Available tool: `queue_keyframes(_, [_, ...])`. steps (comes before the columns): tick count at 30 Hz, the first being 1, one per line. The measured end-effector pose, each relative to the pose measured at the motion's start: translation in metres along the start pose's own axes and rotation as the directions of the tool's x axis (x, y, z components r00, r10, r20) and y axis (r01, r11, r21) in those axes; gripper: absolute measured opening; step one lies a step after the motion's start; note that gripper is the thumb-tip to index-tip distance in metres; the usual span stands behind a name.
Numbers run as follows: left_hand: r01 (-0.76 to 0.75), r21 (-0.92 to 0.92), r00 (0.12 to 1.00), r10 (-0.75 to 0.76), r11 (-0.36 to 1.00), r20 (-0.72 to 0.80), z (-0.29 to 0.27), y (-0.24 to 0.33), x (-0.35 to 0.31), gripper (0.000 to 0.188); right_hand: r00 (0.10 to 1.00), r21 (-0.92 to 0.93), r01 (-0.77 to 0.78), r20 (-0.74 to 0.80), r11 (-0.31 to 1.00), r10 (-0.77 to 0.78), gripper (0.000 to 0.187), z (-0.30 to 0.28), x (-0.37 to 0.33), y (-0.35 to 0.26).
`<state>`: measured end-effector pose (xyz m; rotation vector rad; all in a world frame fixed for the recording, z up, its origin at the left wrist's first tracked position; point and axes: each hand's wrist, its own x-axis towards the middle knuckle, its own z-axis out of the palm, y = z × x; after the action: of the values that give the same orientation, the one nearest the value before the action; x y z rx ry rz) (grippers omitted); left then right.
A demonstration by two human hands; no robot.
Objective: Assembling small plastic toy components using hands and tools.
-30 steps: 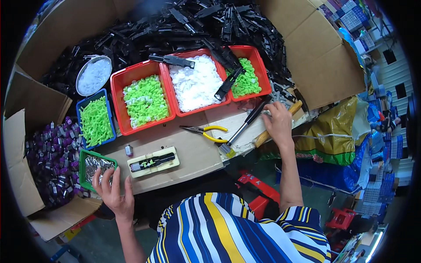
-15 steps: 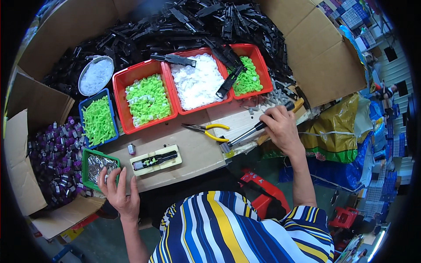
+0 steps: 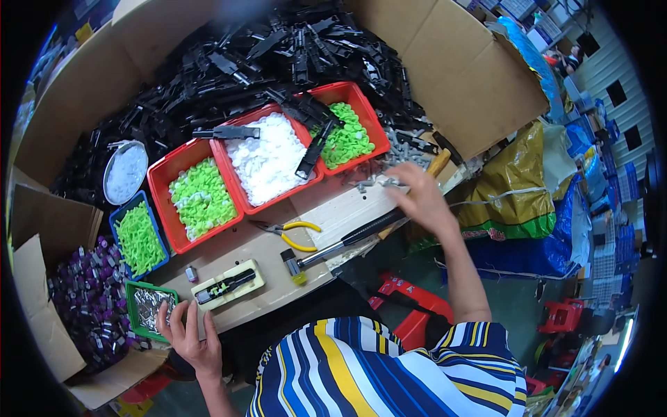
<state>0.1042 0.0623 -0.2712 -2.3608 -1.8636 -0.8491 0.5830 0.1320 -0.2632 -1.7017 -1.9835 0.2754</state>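
Note:
My left hand (image 3: 192, 344) is open, fingers spread, at the near edge of a green tray (image 3: 130, 306) of small metal pins. Beside it, a cream fixture block (image 3: 251, 267) holds a long black part (image 3: 236, 281) with a grey end and green bits. My right hand (image 3: 425, 203) reaches over small grey plastic pieces (image 3: 406, 151) on the right of the bench, thumb and forefinger apart with grey bits between them. Below that hand lies a hammer (image 3: 328, 251) with a yellow face and black grip. Yellow-handled pliers (image 3: 300, 225) rest near it.
Red bins hold green pieces (image 3: 203, 198) and white pieces (image 3: 264, 167); black parts (image 3: 316, 149) lie across their rims. Farther back is a heap of black parts (image 3: 229, 66). A blue tray (image 3: 160, 236), a white bowl (image 3: 142, 163) and purple-grey pieces (image 3: 90, 292) stand left.
My right hand has let go of the hammer, now lying on the bench, and moved to the grey pieces. The whole view has shifted; my left hand stays by the green tray.

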Motion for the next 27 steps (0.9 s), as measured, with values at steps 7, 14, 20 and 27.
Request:
queue_keyframes(7, [-0.05, -0.002, 0.998, 0.05, 0.999, 0.03, 0.007, 0.012, 0.008, 0.034, 0.962, -0.54, -0.242, -0.024, 0.806, 0.273, 0.051, -0.001, 0.009, 0.062])
queue_keyframes(14, [-0.033, -0.046, 0.998, 0.035, 0.998, 0.046, 0.014, 0.015, 0.007, 0.03, 0.973, -0.329, -0.196, 0.05, 0.924, 0.224, 0.047, 0.013, 0.005, 0.018])
queue_keyframes(20, [-0.045, -0.009, 0.997, 0.045, 0.999, 0.066, 0.007, 0.016, 0.007, 0.033, 0.991, -0.082, -0.078, 0.104, 0.994, 0.086, 0.043, 0.037, 0.008, -0.015])
queue_keyframes(27, [-0.016, -0.037, 0.999, 0.017, 0.999, 0.029, 0.007, 0.011, 0.008, 0.028, 0.988, 0.165, 0.008, 0.152, 0.986, -0.033, 0.041, 0.051, 0.027, -0.054])
